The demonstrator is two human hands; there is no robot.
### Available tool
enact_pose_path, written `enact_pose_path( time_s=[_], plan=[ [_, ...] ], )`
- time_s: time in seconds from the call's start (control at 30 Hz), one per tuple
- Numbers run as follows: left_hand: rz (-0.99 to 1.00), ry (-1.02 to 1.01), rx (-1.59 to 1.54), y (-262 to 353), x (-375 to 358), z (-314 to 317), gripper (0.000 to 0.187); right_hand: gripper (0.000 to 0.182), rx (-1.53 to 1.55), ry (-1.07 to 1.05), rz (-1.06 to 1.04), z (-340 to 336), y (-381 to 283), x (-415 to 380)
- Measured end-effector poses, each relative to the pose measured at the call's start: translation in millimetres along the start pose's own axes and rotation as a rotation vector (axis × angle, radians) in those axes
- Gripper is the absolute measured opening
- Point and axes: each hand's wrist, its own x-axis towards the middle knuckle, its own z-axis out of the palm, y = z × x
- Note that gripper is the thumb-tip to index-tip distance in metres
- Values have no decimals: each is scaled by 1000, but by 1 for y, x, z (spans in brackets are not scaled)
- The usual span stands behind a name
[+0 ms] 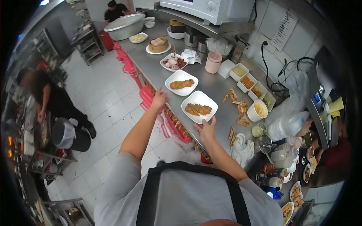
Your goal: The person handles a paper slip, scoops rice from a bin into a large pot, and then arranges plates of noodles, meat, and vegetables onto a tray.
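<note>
My right hand [207, 130] is at the near edge of a square white plate [213, 98], its fingers and thumb at the rim. Brown sliced fried meat [198, 109] lies on that plate. My left hand [160, 98] hangs at the counter's edge, fingers apart and holding nothing. It is nearest to a second white plate [170, 90], which carries one long golden-brown fried piece [181, 84]. Farther along stands a white dish [164, 64] of dark red pieces with pale pinkish ones.
A bamboo steamer [158, 46] and a large basin [124, 28] stand down the steel counter [222, 84]. Clothespins [241, 107], food tubs [247, 81] and a towel [242, 148] lie to the right. One person [52, 94] stands left by a bin [71, 135]; another [115, 12] is at the back.
</note>
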Motion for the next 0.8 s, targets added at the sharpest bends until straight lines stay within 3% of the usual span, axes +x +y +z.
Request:
enact_pose_path(
  time_s=[0.13,0.23,0.33,0.4,0.43,0.5,0.53,0.57,0.63,0.73,0.8],
  plan=[
    [-12,-252,0,-10,77,-2,37,55,31,85,-93,-2,5,5],
    [-31,-286,-146,-4,78,12,35,49,49,132,-157,-11,-9,9],
    [-187,-397,-239,-5,94,21,33,42,25,206,-194,-22,-8,21],
    [-186,-267,-273,-4,125,8,39,39,63,267,-249,-28,-19,24],
    [-201,-184,-343,15,136,3,31,39,121,314,-280,-33,-14,24],
    [-40,-455,-210,-31,250,-31,35,38,46,470,-308,-36,-5,13],
    [-35,-374,-208,-6,261,-31,37,33,39,470,-303,-33,-1,4],
    [24,-497,-401,2,276,-32,39,31,90,437,-315,-44,17,4],
    [31,-626,-88,14,306,-49,34,25,66,374,-408,-45,37,-7],
    [-83,-622,103,38,303,-48,25,23,-218,438,-646,-33,46,-22],
    [-236,-653,70,35,308,-49,21,23,-352,535,-684,-23,46,-25]
  ],
)
